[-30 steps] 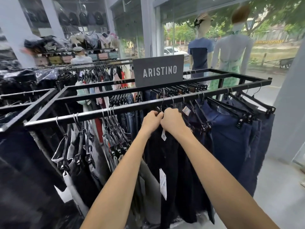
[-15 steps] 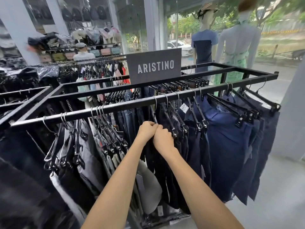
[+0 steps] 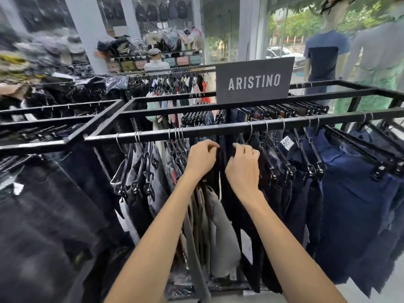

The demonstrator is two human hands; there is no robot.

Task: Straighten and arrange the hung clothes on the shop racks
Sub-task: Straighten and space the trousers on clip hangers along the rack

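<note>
**Both hands at the dark trousers, just under the front rail**

Head view: the black front rail crosses the middle of the frame, and clothes hang from it on clip hangers with metal hooks. The left hand and the right hand are both raised at the centre of the frame, just below the rail and near each other but not touching. A strip of the dark trousers shows between them.

The left hand's fingers are curled, with thumb and forefinger close together at the edge of that dark cloth. The right hand's fingers are bent over the tops of the same garments. Whether either grip has actually closed on cloth or a hanger I cannot tell (the black fabric swallows the fingertips).

Below the left forearm hang pale grey garments. Washed grey jeans hang further towards the left of the frame. Navy trousers fill the right side, fanned out along the rail.

A dark sign reading ARISTINO stands on the rack above the hands. Two dressed mannequins stand by the window at upper right. Blurred black clothing fills the lower left.
</note>
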